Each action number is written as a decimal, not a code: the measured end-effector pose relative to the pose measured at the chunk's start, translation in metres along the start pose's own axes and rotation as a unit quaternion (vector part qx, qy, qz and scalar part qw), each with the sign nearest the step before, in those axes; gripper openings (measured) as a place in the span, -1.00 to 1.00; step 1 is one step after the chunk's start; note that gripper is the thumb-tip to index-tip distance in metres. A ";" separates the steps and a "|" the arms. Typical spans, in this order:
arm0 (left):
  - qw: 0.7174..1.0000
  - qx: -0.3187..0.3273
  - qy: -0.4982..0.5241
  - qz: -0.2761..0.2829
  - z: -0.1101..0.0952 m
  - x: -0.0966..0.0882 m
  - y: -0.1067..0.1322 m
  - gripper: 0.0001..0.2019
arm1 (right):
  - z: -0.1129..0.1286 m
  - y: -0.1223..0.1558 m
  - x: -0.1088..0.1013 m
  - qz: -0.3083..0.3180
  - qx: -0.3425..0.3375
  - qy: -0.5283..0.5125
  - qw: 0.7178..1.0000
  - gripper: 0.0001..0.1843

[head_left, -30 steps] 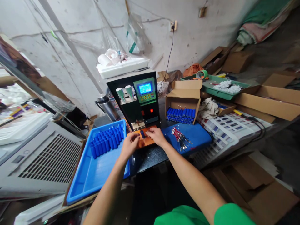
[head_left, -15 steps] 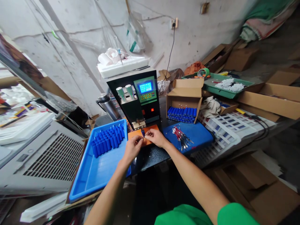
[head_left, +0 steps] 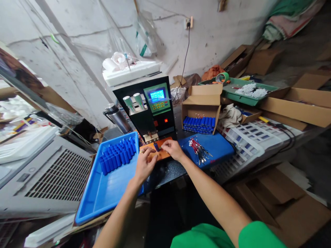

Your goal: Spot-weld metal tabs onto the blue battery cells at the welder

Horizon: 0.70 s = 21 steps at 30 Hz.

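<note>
Blue cyl. (head_left: 156, 147) upright on flat plate (head_left: 162, 155); L hand (head_left: 145, 162) wide, R hand (head_left: 172, 149) narrow, hold unclear

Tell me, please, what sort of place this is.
Probably a workshop: a machine with a lit screen stands on a table, a blue tray holds rows of blue cylinders, and a bunch of wires lies on a pad.

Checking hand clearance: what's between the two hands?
One blue cylinder, standing on the orange plate between the left hand and right hand. Shows in the head view; whether the right fingertips touch it, can't tell.
</note>
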<state>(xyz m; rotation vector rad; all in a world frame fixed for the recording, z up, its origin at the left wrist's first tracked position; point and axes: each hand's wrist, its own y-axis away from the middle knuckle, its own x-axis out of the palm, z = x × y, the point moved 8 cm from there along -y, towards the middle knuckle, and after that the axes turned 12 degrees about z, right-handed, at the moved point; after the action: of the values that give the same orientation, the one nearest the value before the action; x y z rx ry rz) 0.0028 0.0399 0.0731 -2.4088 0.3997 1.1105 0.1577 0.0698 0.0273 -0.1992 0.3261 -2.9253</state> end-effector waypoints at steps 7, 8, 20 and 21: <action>0.993 0.021 0.037 0.112 0.001 0.028 -0.008 -0.53 | -0.001 0.003 -0.008 -0.037 0.038 -0.086 0.995 -0.78; 0.993 0.017 0.046 0.106 0.001 0.029 -0.008 -0.54 | -0.001 0.004 -0.009 -0.044 0.043 -0.093 0.994 -0.77; 0.992 -0.095 0.077 0.032 0.014 0.010 -0.013 -0.67 | -0.006 0.001 -0.011 -0.059 0.036 -0.081 0.994 -0.75; 0.993 -0.094 0.070 0.029 0.014 0.008 -0.016 -0.69 | -0.006 0.000 -0.011 -0.057 0.032 -0.078 0.995 -0.75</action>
<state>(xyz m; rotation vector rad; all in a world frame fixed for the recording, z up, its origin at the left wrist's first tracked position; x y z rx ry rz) 0.0058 0.0604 0.0635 -2.6658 0.4302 1.0487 0.1675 0.0733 0.0198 -0.4469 0.2015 -3.0031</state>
